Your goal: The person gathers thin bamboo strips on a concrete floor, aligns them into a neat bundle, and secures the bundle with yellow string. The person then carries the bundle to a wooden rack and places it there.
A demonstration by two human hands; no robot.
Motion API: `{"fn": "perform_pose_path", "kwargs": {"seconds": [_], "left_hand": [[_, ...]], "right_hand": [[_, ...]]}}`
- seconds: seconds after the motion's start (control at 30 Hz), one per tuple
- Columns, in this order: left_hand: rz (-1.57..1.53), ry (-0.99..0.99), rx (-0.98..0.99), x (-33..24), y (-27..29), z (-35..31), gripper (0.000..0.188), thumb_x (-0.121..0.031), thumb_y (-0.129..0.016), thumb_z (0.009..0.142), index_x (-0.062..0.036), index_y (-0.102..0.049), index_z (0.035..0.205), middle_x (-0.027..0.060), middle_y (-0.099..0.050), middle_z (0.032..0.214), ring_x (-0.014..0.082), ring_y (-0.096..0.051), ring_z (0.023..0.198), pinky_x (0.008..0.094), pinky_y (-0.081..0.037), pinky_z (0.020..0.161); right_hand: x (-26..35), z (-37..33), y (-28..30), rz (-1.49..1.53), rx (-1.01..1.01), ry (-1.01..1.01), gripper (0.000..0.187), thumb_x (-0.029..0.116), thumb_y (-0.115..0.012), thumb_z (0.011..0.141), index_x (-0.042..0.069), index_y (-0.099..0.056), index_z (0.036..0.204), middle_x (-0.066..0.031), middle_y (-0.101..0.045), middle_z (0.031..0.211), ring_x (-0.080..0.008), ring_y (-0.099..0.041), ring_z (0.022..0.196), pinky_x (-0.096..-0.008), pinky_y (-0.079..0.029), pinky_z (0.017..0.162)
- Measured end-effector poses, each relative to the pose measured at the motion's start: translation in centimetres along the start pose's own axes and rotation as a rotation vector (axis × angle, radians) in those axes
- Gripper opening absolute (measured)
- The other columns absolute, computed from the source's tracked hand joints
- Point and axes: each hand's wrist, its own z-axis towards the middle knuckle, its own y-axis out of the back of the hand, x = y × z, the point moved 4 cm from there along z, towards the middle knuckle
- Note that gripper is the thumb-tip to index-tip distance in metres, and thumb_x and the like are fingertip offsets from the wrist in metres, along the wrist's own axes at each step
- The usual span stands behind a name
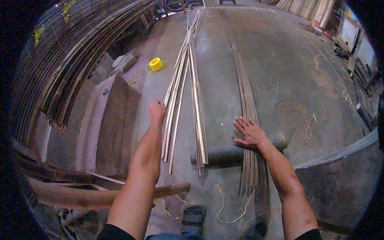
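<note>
My right hand [250,134] lies flat, fingers spread, on a bundle of thin brownish strips [249,170]. Those strips rest across a dark round pipe [218,155] on the floor. On the other side, my left hand [157,111] is closed at the outer edge of a bunch of long pale strips [173,100], which look like split bamboo or wood. What its fingers grip is hidden. Between my hands another bunch of pale strips [197,116] reaches over the left part of the pipe. The pale bunches cross toward the far end.
A yellow ring-shaped roll [156,64] with loose string sits beyond my left hand. Long poles [68,76] are stacked at the left, beside a concrete block [106,124]. Loose fibre cords [236,220] lie near my sandalled foot [193,218]. Pipes and boards [352,52] line the right side.
</note>
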Motion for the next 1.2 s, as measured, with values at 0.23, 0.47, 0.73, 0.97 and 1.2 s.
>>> {"fn": "perform_pose_path", "kwargs": {"seconds": [0.23, 0.47, 0.73, 0.97, 1.2], "left_hand": [[0.252, -0.117, 0.172, -5.4, -2.9, -6.8, 0.039, -0.029, -0.057, 0.078, -0.0013, -0.063, 0.105, 0.0199, -0.057, 0.116, 0.0334, -0.052, 0.111, 0.0419, -0.039, 0.096], [-0.15, -0.83, 0.494, -20.9, -4.9, -17.2, 0.031, -0.03, -0.053, 0.081, -0.007, -0.066, 0.098, 0.0163, -0.065, 0.096, 0.0327, -0.062, 0.086, 0.0426, -0.048, 0.077], [-0.564, -0.622, 1.008, -22.0, -8.0, -22.0, 0.039, -0.035, -0.064, 0.074, -0.001, -0.067, 0.093, 0.0147, -0.067, 0.083, 0.0204, -0.062, 0.074, 0.0345, -0.05, 0.071], [-0.312, -0.763, 0.81, -22.8, -9.1, -21.1, 0.037, -0.031, -0.065, 0.073, 0.0006, -0.067, 0.091, 0.0198, -0.066, 0.093, 0.0293, -0.065, 0.083, 0.0378, -0.05, 0.075], [-0.566, -0.006, -0.031, -19.0, -1.0, -15.3, 0.027, -0.022, -0.047, 0.088, 0.0007, -0.06, 0.094, 0.0215, -0.062, 0.092, 0.0422, -0.059, 0.083, 0.046, -0.048, 0.072]], "right_hand": [[-0.4, -1.6, -2.1, 0.06, 0.163, -0.033, 0.074, 0.054, -0.049, 0.082, 0.007, -0.034, 0.137, -0.0135, -0.032, 0.143, -0.0275, -0.029, 0.133, -0.0443, -0.02, 0.109], [0.0, 0.0, 2.9, -0.069, -0.093, 0.056, 0.087, 0.063, -0.043, 0.082, 0.009, -0.014, 0.144, -0.0106, -0.021, 0.148, -0.0261, -0.021, 0.136, -0.0431, -0.02, 0.11], [-0.8, 1.7, 2.3, -0.027, 0.02, 0.034, 0.1, 0.049, -0.064, 0.07, 0.011, -0.009, 0.145, -0.0096, -0.019, 0.149, -0.0248, -0.017, 0.138, -0.0432, -0.022, 0.109], [-1.2, 2.0, 2.8, -0.078, 0.048, 0.045, 0.096, 0.048, -0.061, 0.073, 0.011, -0.009, 0.145, -0.0115, -0.015, 0.15, -0.0279, -0.016, 0.138, -0.0429, -0.02, 0.11], [-0.4, 1.0, 3.8, -0.016, -0.019, 0.005, 0.085, 0.061, -0.043, 0.082, 0.007, -0.02, 0.143, -0.0157, -0.019, 0.148, -0.0295, -0.019, 0.137, -0.0426, -0.02, 0.109]]}}
